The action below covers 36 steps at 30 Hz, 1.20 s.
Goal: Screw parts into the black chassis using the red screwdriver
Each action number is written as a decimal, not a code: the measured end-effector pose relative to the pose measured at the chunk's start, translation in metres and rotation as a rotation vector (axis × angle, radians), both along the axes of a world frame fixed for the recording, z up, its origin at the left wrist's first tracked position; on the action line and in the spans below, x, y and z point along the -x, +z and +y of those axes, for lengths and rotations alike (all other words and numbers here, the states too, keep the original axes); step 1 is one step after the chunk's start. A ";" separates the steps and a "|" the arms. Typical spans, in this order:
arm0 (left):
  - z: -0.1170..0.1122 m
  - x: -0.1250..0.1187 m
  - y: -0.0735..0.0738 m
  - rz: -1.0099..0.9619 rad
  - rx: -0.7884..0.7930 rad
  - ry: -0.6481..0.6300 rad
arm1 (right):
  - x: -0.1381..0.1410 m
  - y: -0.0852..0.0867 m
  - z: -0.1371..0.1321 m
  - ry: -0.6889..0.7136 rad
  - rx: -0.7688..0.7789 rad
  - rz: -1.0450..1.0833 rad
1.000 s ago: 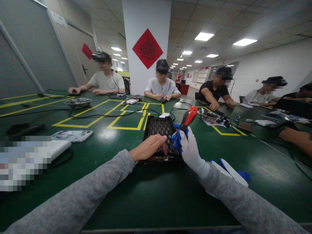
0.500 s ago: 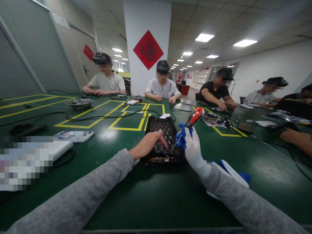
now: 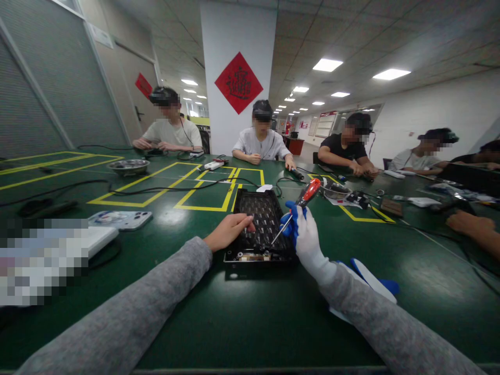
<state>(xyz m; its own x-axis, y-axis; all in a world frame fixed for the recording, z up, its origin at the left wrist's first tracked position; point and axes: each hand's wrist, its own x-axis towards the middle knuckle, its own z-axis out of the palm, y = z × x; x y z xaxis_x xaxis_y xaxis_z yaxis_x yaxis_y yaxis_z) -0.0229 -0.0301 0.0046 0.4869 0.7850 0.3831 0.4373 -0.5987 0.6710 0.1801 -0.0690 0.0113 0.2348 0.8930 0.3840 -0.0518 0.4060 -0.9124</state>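
A black rectangular device casing [image 3: 260,224] with a patterned inside lies in front of me; a light-coloured strip with small parts shows at its near end. My bare left hand [image 3: 231,230] is at the casing's left rim, its fingers curled over the edge. In my right hand [image 3: 305,234], which wears a white and blue glove, is a screwdriver [image 3: 308,191] with a red and black handle. Its thin shaft slants down to the left, with the tip at the near right part of the casing. Whether the tip touches a screw is too small to tell.
A loose white and blue glove [image 3: 371,278] lies beside my right forearm. Left are a phone [image 3: 121,220], a white box [image 3: 97,245] and a metal bowl [image 3: 128,166]. Cables [image 3: 183,183] cross the green table [image 3: 250,323]. Several people sit around it; a co-worker's arm [image 3: 471,225] reaches in from the right.
My left hand has drawn back from over the casing's middle to its left rim, uncovering the inside. The screwdriver has shifted slightly left and down, still in my right hand.
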 end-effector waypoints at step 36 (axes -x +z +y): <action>-0.011 -0.025 0.016 0.016 0.117 -0.403 | 0.009 0.011 -0.007 0.386 0.051 0.102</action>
<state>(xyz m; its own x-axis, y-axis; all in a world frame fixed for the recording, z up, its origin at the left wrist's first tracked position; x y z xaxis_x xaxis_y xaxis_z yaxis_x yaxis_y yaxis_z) 0.0023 -0.0414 0.0211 0.7694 0.5681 0.2922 0.1947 -0.6442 0.7397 0.1709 -0.0757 0.0220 -0.0867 0.9402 0.3293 -0.2828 0.2938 -0.9131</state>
